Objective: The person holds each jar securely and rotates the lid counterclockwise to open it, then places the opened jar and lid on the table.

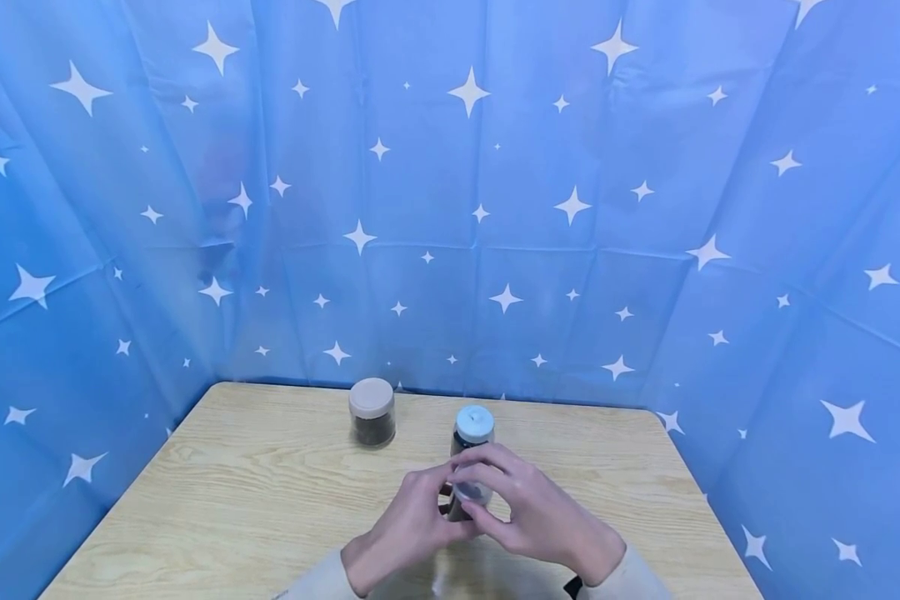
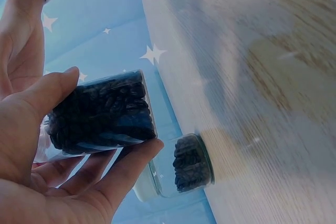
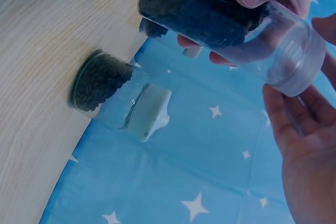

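Observation:
A clear jar (image 3: pixel 210 19) of dark beans is held up just above the table between both hands. My left hand (image 1: pixel 412 517) grips its body, the thumb on one side and the fingers on the other, as the left wrist view shows. At the jar's translucent lid (image 3: pixel 299 66), my right hand (image 1: pixel 528 508) has its thumb and fingers curled round the rim. The lid sits on the jar, which is tilted in the right wrist view. Just beyond the hands stands a second jar with a light blue lid (image 1: pixel 475 423), its lower part hidden by the fingers.
A third jar with a beige lid (image 1: pixel 372 398) and dark contents stands at the back left of the wooden table (image 1: pixel 270 475). A blue curtain (image 1: pixel 420 192) with white stars hangs behind the table and along both sides.

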Tool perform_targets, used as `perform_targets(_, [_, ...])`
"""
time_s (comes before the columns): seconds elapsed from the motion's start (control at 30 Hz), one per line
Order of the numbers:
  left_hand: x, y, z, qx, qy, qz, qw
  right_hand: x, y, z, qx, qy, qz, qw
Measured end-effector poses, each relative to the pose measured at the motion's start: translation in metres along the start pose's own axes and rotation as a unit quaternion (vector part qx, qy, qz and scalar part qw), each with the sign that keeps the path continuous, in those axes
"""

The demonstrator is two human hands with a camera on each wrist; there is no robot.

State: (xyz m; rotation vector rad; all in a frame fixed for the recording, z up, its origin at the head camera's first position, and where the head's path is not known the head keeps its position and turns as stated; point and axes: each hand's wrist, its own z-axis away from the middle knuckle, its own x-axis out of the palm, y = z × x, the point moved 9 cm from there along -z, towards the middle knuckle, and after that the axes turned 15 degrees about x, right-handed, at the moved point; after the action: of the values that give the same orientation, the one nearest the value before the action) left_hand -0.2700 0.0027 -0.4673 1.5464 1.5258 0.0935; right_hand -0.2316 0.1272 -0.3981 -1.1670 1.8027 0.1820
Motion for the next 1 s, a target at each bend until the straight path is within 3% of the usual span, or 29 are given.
perform_targets(0.37, [-0.001, -0.001, 0.002, -0.007, -0.002, -0.017, 0.9998, -0.001, -0.006, 0.0, 0.013, 0.026, 0.03, 0.999])
perform_targets(0.73, [-0.002, 0.001, 0.001, -0.019, 0.003, 0.006, 0.9998, -0.002, -0.01, 0.001, 0.075, 0.081, 0.082, 0.991])
perform_targets(1.0, [-0.004, 0.003, 0.001, -0.01, 0.007, -0.038, 0.9992, -0.003, -0.018, 0.003, 0.11, 0.126, 0.095, 0.981])
